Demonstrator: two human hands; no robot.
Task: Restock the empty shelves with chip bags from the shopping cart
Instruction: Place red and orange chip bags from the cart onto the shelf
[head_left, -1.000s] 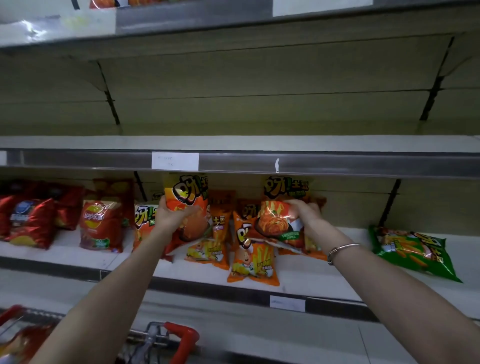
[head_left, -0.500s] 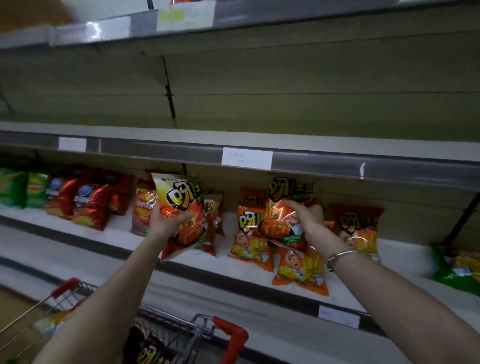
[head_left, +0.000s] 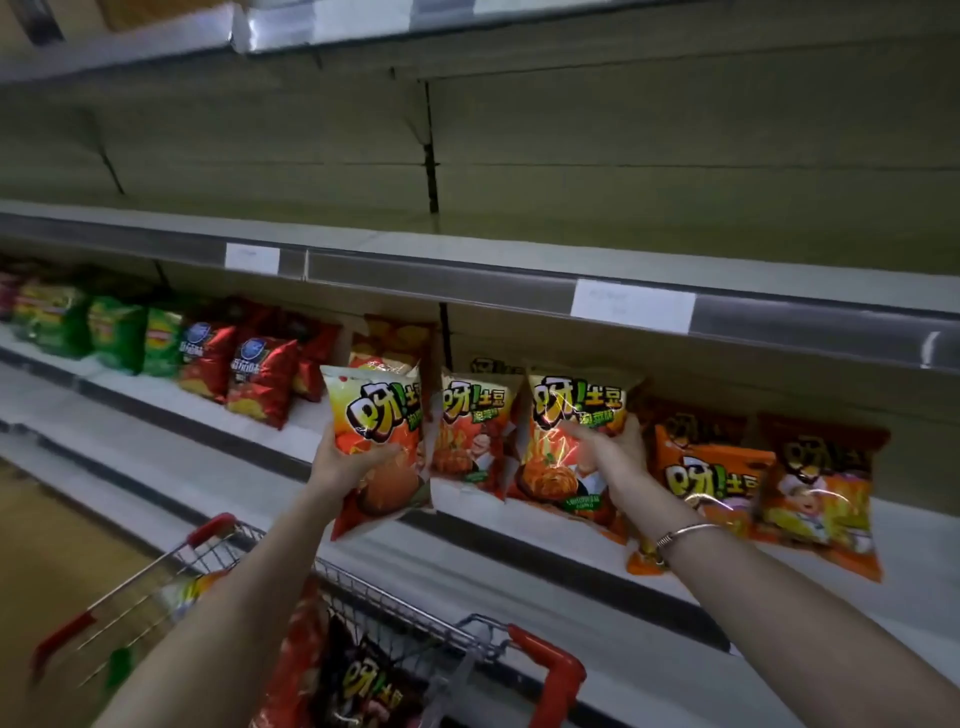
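Shopping cart (head_left: 548, 670): cut off at the lower edge, its bags blurred behind the forearms. Left hand (head_left: 348, 462): grasps an orange chip bag (head_left: 374, 415) low on its left side, thumb across the front, fingers hidden behind; the bag is held before the lower shelf (head_left: 924, 566). Right hand (head_left: 618, 452): clasps the right side of a matching bag (head_left: 561, 410) standing upright on that shelf. Beige back panels, dim light.

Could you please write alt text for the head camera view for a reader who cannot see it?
A person's left grip holds an orange chip bag before a half-stocked shelf while the right grip holds a matching bag among others standing there. A red-handled shopping cart with more bags sits below.
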